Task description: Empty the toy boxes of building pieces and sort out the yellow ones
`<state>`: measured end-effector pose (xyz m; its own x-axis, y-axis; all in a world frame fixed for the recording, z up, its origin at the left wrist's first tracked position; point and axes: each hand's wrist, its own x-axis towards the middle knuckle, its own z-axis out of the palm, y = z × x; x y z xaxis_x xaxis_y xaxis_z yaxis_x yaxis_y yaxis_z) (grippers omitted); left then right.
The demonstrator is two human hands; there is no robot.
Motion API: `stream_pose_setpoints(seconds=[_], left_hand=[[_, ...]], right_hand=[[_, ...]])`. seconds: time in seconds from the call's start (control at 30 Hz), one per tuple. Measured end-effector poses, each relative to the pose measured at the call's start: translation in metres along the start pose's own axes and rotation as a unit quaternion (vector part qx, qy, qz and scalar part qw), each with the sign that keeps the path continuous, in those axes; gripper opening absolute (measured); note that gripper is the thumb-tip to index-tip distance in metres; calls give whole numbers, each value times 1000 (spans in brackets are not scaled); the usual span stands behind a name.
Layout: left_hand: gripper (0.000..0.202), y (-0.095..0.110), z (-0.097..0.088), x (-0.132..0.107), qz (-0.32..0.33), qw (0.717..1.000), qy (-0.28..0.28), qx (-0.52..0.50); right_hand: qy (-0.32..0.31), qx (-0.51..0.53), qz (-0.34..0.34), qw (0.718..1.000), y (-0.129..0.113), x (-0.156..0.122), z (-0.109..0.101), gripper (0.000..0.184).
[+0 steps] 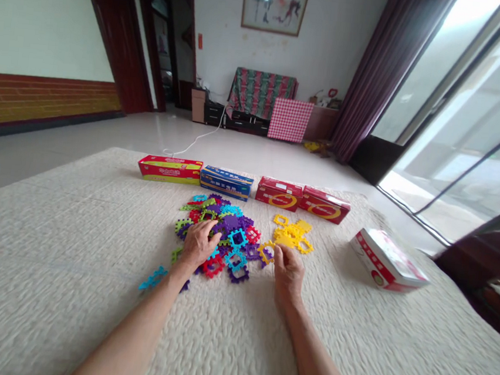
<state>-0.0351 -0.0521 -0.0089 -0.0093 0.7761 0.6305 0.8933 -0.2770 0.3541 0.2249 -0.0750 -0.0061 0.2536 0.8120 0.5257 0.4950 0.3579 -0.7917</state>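
Observation:
Square-toothed plastic building pieces in purple, red, green and blue make a mixed pile (231, 221) on the quilted cover. My left hand (200, 243) reaches over the pile's left side, fingers bent and thumb apart, with nothing visible in it. My right hand (289, 272) is closed, thumb against fingers, on the edge of a yellow square frame piece (265, 252). Just beyond that hand lies a separate group of yellow pieces (292, 234). A loose blue piece (153, 278) rests left of my left forearm.
Along the far side of the cover (74, 223) stand a red-green box (169, 171), a blue box (226, 183) and two red boxes (278, 194). A white-red box (388, 260) sits at the right. Beyond are a tiled floor and a cloth-draped cabinet (261, 94).

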Motion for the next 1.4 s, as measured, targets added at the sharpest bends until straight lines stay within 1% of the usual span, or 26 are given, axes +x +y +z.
stream_pose_setpoints(seconds=[0.13, 0.23, 0.3, 0.37, 0.43, 0.53, 0.67, 0.77, 0.87, 1.03, 1.13, 1.2, 1.3, 1.4], left_hand=[[30, -1, 1, 0, 2, 1000, 3, 0], [31, -2, 2, 0, 2, 1000, 3, 1], [31, -3, 2, 0, 0, 1000, 2, 1], [31, -3, 2, 0, 1, 1000, 3, -1], [31, -3, 2, 0, 5, 1000, 5, -3], [30, -3, 2, 0, 9, 1000, 2, -1], [30, -2, 2, 0, 10, 1000, -7, -4], [27, -1, 1, 0, 16, 1000, -9, -16], [25, 2, 0, 0, 20, 999, -17, -20], [26, 7, -1, 1, 22, 999, -21, -29], [27, 7, 0, 1, 25, 999, -22, -37], [29, 5, 1, 1, 23, 999, -21, -41], [35, 3, 2, 2, 11, 999, -8, -46], [34, 4, -1, 3, 16, 998, 11, -59]], right_hand=[[43, 3, 60, 997, 29, 14, -11, 37], [73, 1, 92, 993, 42, 20, -18, 42], [94, -18, 94, 991, 45, 22, -19, 45], [97, -43, 71, 992, 43, 20, -18, 41], [80, -53, 24, 995, 36, 16, -14, 35], [24, -38, -53, 998, 21, 7, -4, 29], [-70, -58, -124, 988, 8, -5, 9, 31], [-124, -86, -134, 979, 7, -9, 13, 38], [-156, -103, -130, 974, 11, -11, 13, 43], [-177, -93, -155, 967, 14, -11, 16, 45], [-201, -75, -181, 960, 10, -11, 19, 50], [-214, -64, -191, 956, 7, -11, 19, 50], [-220, -48, -184, 957, 2, -10, 18, 47], [-218, -44, -173, 959, 0, -9, 18, 45]])
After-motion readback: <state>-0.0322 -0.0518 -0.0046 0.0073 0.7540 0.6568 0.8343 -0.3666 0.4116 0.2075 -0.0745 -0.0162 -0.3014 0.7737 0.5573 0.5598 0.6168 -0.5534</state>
